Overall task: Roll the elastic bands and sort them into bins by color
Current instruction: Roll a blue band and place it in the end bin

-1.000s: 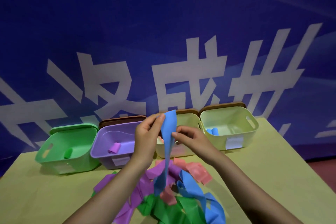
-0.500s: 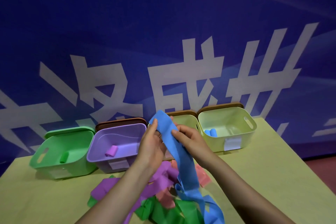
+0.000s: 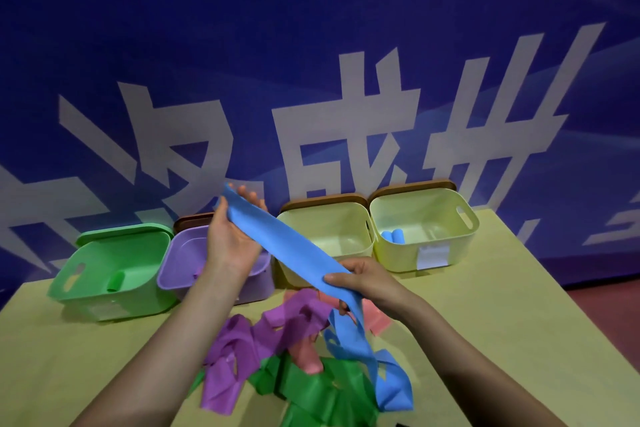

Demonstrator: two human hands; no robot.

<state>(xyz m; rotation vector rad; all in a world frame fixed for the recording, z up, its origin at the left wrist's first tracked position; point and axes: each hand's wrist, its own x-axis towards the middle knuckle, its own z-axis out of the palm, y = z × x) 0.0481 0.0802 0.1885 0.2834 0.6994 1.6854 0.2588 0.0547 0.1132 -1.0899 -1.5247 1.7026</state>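
A blue elastic band (image 3: 294,246) is stretched slantwise between my hands above the table. My left hand (image 3: 232,239) holds its upper end in front of the purple bin (image 3: 173,270). My right hand (image 3: 367,282) pinches it lower down, and the rest of the band hangs onto a loose pile of purple (image 3: 242,350), green (image 3: 311,388) and pink (image 3: 306,355) bands. A green bin (image 3: 104,298) holds a green roll (image 3: 115,281). The far right yellow bin (image 3: 446,243) holds blue rolls (image 3: 393,236).
A second yellow bin (image 3: 332,218) stands between the purple bin and the right one. All the bins line the back of the yellow-green table (image 3: 502,322), below a blue banner wall. The table's right edge drops to a red floor.
My hands have moved apart along the blue band: the left went up and left, the right came down toward me. The band now lies taut and slanted instead of hanging.
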